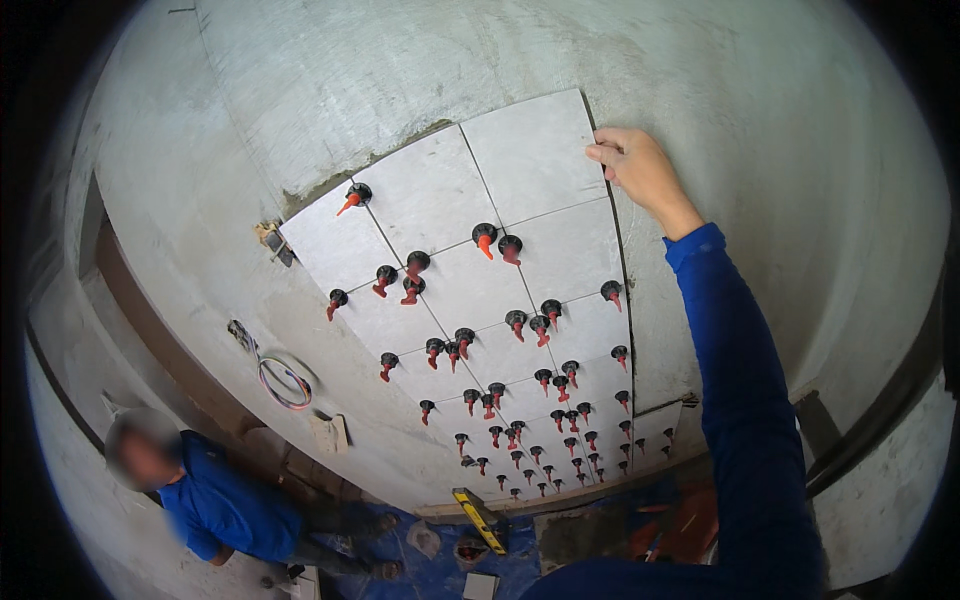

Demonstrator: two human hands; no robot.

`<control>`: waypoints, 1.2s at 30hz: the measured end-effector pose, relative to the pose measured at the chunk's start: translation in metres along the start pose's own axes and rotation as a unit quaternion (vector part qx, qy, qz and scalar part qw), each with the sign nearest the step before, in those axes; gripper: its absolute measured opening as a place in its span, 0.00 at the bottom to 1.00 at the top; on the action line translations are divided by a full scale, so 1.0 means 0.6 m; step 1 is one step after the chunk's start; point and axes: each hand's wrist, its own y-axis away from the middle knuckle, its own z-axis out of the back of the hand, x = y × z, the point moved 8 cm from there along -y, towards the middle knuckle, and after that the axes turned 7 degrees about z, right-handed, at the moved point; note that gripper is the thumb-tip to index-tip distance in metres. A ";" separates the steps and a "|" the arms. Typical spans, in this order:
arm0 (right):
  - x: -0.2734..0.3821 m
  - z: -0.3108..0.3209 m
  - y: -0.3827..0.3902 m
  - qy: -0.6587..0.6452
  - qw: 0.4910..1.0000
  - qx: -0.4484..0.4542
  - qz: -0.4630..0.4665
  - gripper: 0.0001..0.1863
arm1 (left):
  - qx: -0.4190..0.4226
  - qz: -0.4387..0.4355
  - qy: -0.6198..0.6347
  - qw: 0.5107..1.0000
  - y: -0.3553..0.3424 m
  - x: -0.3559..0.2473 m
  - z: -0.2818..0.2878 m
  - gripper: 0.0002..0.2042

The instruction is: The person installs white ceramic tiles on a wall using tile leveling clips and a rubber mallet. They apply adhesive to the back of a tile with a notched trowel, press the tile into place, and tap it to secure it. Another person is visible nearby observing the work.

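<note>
My right hand (645,178), in a blue sleeve, reaches up to the wall. Its thumb and bent fingers grip the right edge of the top right light grey wall tile (530,150). That tile lies against the tile to its left and the one below it, with narrow joints between. No leveling clip shows on its upper part. Black round tile leveling clips with red handles stand along the joints lower down, such as the leveling clip (484,238) at this tile's lower left corner. My left hand is out of view.
Bare grey plaster wall (760,150) surrounds the tiles. Coiled wires (285,385) and an electrical box (272,240) stick out on the left. Below, a yellow spirit level (480,520) leans near a blue floor sheet (440,570). A person in blue (235,500) stands lower left.
</note>
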 end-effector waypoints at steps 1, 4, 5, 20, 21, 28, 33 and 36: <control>0.000 0.000 0.001 0.003 1.000 0.000 -0.001 0.19 | 0.000 0.001 0.001 1.000 0.000 0.002 -0.002 0.21; -0.002 0.001 0.003 -0.011 1.000 -0.014 0.001 0.20 | -0.001 0.002 0.001 1.000 -0.002 0.005 -0.003 0.21; -0.001 0.002 0.003 -0.005 1.000 -0.021 0.009 0.20 | -0.001 0.002 0.001 1.000 -0.002 0.007 -0.004 0.21; -0.019 0.026 0.040 -0.080 0.994 -0.079 0.008 0.17 | 0.001 0.014 0.005 1.000 0.006 0.093 -0.057 0.21; -0.021 0.050 0.062 -0.055 0.995 -0.086 0.009 0.16 | 0.000 0.018 0.012 1.000 0.014 0.092 -0.055 0.21; 0.014 0.189 0.461 0.223 0.962 -0.152 -0.045 0.16 | 0.078 -0.259 0.370 0.889 0.190 -0.206 0.050 0.13; -0.010 -0.001 0.767 0.139 0.955 0.170 -0.200 0.11 | 0.284 -0.336 0.409 0.799 0.332 -0.427 -0.011 0.55; -0.036 -0.163 0.919 0.032 0.871 0.379 -0.311 0.11 | 0.381 -0.155 0.442 0.797 0.312 -0.432 -0.161 0.64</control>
